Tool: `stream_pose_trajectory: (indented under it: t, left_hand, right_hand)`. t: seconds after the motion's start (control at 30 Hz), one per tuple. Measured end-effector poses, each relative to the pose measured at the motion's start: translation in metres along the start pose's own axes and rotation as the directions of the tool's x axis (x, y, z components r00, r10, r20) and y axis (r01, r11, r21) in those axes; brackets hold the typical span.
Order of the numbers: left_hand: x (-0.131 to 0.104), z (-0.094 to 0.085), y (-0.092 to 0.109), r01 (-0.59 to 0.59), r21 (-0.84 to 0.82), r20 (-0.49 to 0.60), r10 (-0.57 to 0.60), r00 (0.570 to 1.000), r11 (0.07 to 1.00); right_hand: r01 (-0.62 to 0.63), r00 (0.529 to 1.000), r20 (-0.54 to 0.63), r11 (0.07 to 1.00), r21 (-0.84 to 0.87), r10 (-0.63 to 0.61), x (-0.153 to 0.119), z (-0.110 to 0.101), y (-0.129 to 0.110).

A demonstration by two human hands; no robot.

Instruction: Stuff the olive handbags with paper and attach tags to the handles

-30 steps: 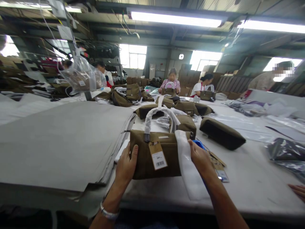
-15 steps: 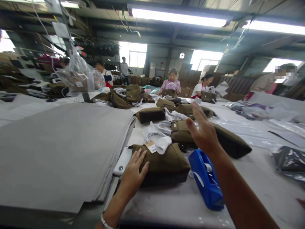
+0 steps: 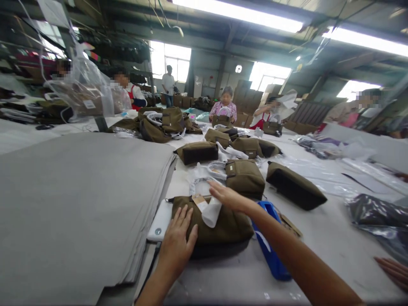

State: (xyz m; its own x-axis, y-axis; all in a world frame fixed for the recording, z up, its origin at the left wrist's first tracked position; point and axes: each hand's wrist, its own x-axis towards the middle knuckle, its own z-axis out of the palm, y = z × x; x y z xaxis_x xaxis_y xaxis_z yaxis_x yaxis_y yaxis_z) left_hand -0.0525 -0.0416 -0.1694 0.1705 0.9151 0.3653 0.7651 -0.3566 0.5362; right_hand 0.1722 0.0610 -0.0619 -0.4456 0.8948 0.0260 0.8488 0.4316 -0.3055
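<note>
An olive-brown handbag with a dark base lies on the table right in front of me. Its handle is wrapped in white, and a tan-and-white tag and a loose white wrap rest on its top. My left hand lies flat on the bag's left side, fingers extended. Over the bag's upper edge, beside the white wrap, is my right hand, its fingers stretched out; whether it touches the wrap I cannot tell. My right forearm partly covers a blue tape dispenser.
A stack of large grey-white sheets covers the left. A white device sits beside the bag. More olive bags lie behind. Plastic-wrapped goods and another person's hand are at right. Co-workers stand across the table.
My right hand has come left and down from above the farther bags to the near bag's handle. My left hand stays on the bag. Another person's hand shows more at lower right.
</note>
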Motion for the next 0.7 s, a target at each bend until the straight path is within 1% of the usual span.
stream_pose_trajectory:
  t: [0.03, 0.07, 0.1, 0.13, 0.17, 0.23, 0.3, 0.33, 0.37, 0.4, 0.47, 0.53, 0.6, 0.67, 0.7]
  left_hand:
    - [0.000, 0.000, -0.001, -0.002, 0.002, -0.001, 0.002, 1.000, 1.000]
    - [0.000, 0.000, -0.002, -0.005, 0.009, 0.000, 0.005, 1.000, 1.000]
    - [-0.001, 0.000, -0.002, -0.008, 0.024, 0.003, 0.008, 1.000, 1.000]
    - [-0.001, -0.001, -0.001, -0.010, 0.046, 0.007, 0.010, 1.000, 0.999]
    - [-0.002, -0.001, 0.001, -0.012, 0.073, 0.015, 0.011, 1.000, 0.997]
    - [0.001, -0.005, 0.009, -0.002, 0.146, 0.036, -0.004, 0.999, 0.989]
    - [0.010, -0.011, 0.024, 0.009, 0.223, 0.057, -0.022, 0.998, 0.975]
    - [0.017, -0.014, 0.032, -0.005, 0.248, 0.070, -0.013, 0.997, 0.969]
    - [0.025, -0.016, 0.040, -0.032, 0.262, 0.081, 0.011, 0.997, 0.965]
    - [0.033, -0.017, 0.048, -0.068, 0.265, 0.085, 0.047, 0.995, 0.962]
    - [0.047, -0.014, 0.059, -0.160, 0.259, 0.103, 0.137, 0.985, 0.953]
    - [0.056, -0.005, 0.061, -0.236, 0.249, 0.154, 0.202, 0.967, 0.939]
    - [0.060, 0.006, 0.057, -0.293, 0.223, 0.239, 0.240, 0.941, 0.930]
    - [0.060, 0.013, 0.050, -0.314, 0.208, 0.287, 0.249, 0.925, 0.926]
    - [0.059, 0.013, 0.047, -0.314, 0.204, 0.289, 0.250, 0.924, 0.927]
  right_hand:
    - [-0.016, 0.998, -0.057, 1.000, -0.003, 0.016, 0.003, -0.015, 0.005]
    - [-0.036, 0.993, -0.114, 0.999, -0.007, 0.035, 0.004, -0.022, 0.008]
    - [-0.057, 0.986, -0.160, 0.998, -0.010, 0.055, 0.004, -0.021, 0.010]
    - [-0.078, 0.983, -0.169, 0.997, -0.012, 0.075, 0.001, -0.012, 0.010]
    - [-0.121, 0.981, -0.153, 0.992, -0.024, 0.116, -0.003, 0.004, 0.009]
    - [-0.127, 0.990, -0.060, 0.992, -0.014, 0.126, -0.012, 0.043, 0.004]
    - [-0.140, 0.989, -0.054, 0.990, -0.011, 0.139, -0.018, 0.075, 0.002]
    - [-0.142, 0.988, -0.059, 0.990, -0.008, 0.141, -0.018, 0.084, 0.002]
    - [-0.144, 0.987, -0.066, 0.990, -0.002, 0.143, -0.017, 0.087, 0.003]
    - [-0.143, 0.987, -0.071, 0.990, 0.006, 0.143, -0.015, 0.085, 0.006]
    - [-0.150, 0.984, -0.090, 0.988, 0.027, 0.152, -0.011, 0.071, 0.013]
    - [-0.174, 0.973, -0.143, 0.984, 0.046, 0.179, -0.012, 0.055, 0.020]
    - [-0.214, 0.951, -0.216, 0.975, 0.059, 0.222, -0.022, 0.047, 0.024]
    - [-0.257, 0.926, -0.269, 0.964, 0.068, 0.266, -0.043, 0.049, 0.027]
    - [-0.284, 0.909, -0.292, 0.955, 0.087, 0.297, -0.056, 0.054, 0.029]
